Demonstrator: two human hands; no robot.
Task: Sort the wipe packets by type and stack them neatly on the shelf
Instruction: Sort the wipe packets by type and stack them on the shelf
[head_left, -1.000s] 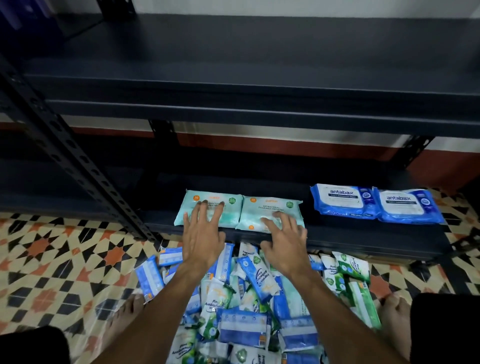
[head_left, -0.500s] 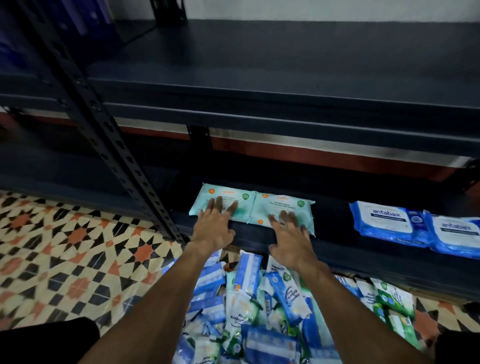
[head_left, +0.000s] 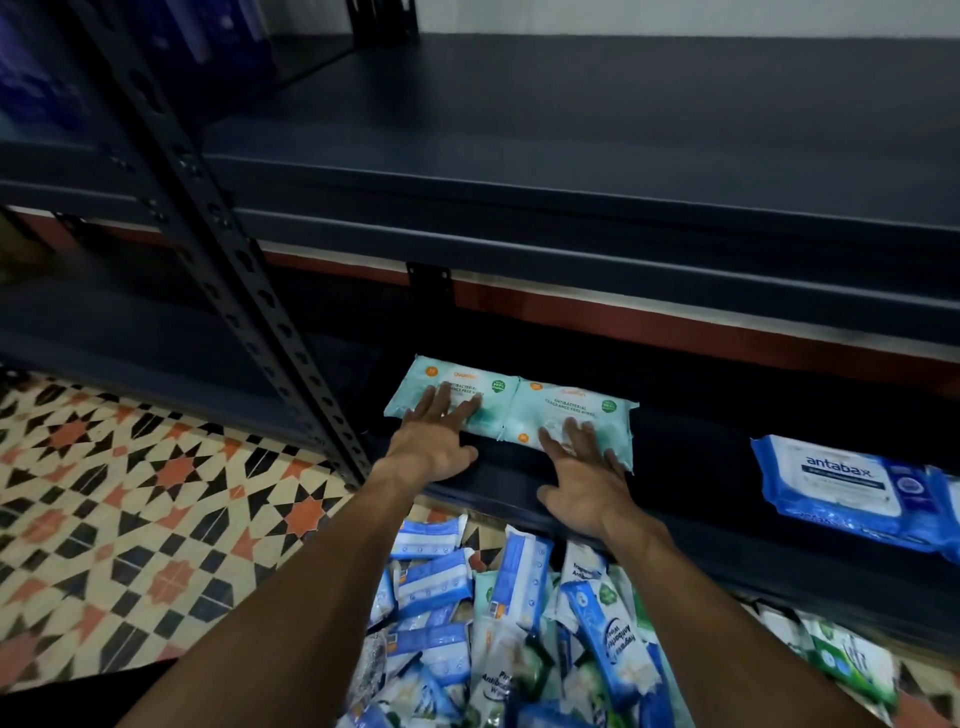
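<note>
Left hand (head_left: 434, 441) flat, fingers straight, resting on left teal packet (head_left: 457, 382). Right hand (head_left: 584, 478) the same, fingers spread on right teal packet (head_left: 571, 410); neither hand grips. The two packets lie side by side, touching, on the dark lower shelf (head_left: 701, 467). Blue antabax packet (head_left: 841, 483) sits right on the same shelf, well apart; its neighbour (head_left: 951, 504) is cut off at the frame edge. Patterned tiled floor (head_left: 130, 493) below. Heap of loose packets (head_left: 519, 623) lies near, labels mostly blurred.

My dark lower shelf (head_left: 696, 457) carries a teal packet (head_left: 447, 378) and a second teal packet (head_left: 571, 408), flat, side by side and touching, near the front edge. Well to their right lies a blue antabax packet (head_left: 831, 483), with another blue packet (head_left: 954, 512) cut off beside it. Below, the patterned tile floor (head_left: 130, 493) holds a loose heap of mixed packets (head_left: 519, 623).
</note>
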